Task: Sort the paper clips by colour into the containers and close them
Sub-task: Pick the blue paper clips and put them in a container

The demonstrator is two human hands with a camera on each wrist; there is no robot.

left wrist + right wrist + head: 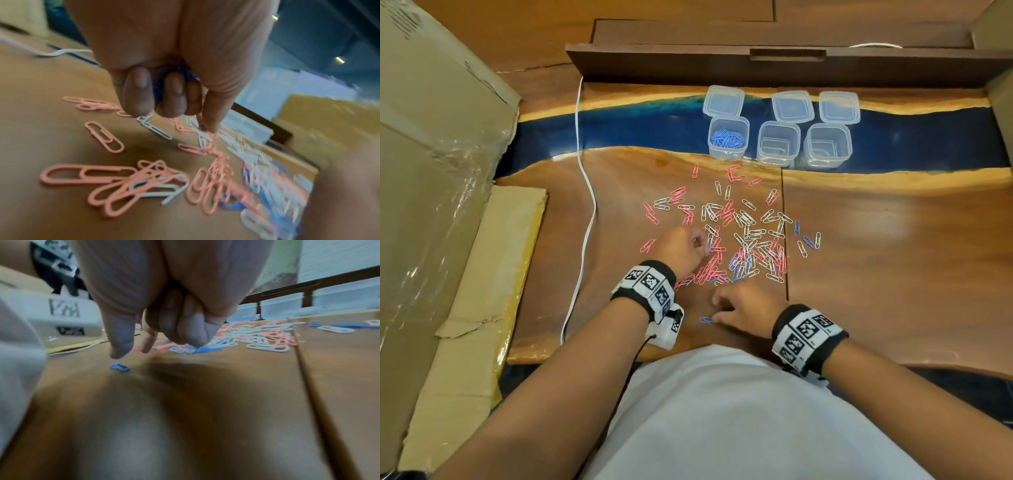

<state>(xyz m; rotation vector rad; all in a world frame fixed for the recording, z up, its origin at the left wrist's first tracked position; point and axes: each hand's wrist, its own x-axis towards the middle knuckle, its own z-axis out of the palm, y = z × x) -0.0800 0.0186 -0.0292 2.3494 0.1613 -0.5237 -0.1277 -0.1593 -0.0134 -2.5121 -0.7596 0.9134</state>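
A scatter of pink, white and blue paper clips [739, 233] lies on the wooden table. My left hand [688, 245] hovers over its left edge, fingers curled round a bunch of blue clips [160, 81]. My right hand [743, 308] rests low near the front of the table. Its thumb [121, 339] is just above a lone blue clip [704, 320] [119, 367], and the other fingers are curled with nothing seen in them. Three clear containers stand at the back: the left one [728, 142] holds blue clips, the middle [778, 144] and right [827, 145] are empty.
Three clear lids [791, 106] lie behind the containers. A white cable [585, 178] runs down the table's left side. Cardboard boxes [438, 144] stand at the left. A dark wooden rail [756, 65] closes off the back. The table's right half [893, 257] is bare wood.
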